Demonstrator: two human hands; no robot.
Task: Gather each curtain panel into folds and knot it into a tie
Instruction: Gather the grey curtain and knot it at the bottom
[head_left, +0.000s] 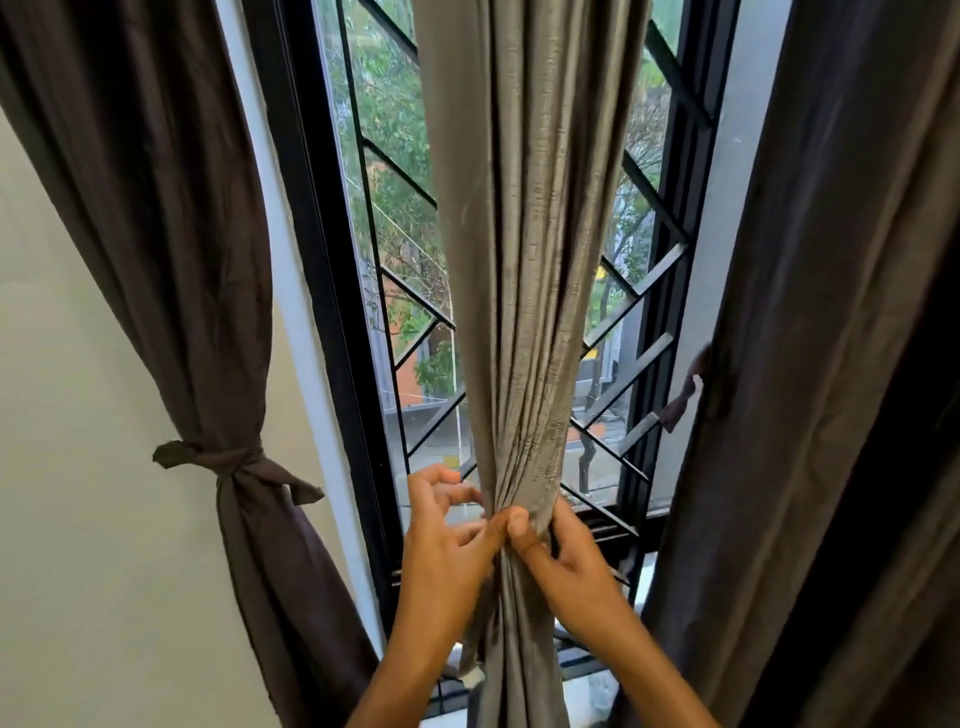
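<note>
1. The grey panel (524, 312) hangs at the middle of the window (332, 312). Its narrow folds are drawn in to a waist just where the hands meet.
2. The right hand (563, 556) is clamped on that waist, thumb in front and fingers wrapped behind. The left hand (447, 540) pinches the near edge, thumb beside the right thumb, with its upper fingers curled free of the cloth.
3. The step looks like finishing the gather. The right hand should grip the bundle firmly while the left feeds stray folds in from its side, so none bulges above.
4. Set the waist level with the knot (234, 460) on the left panel (156, 234), already tied, so the ties match.
5. The right panel (831, 364) hangs loose, not yet knotted.
6. Risk: easing both hands at once would likely let the sheeny folds spring apart.
</note>
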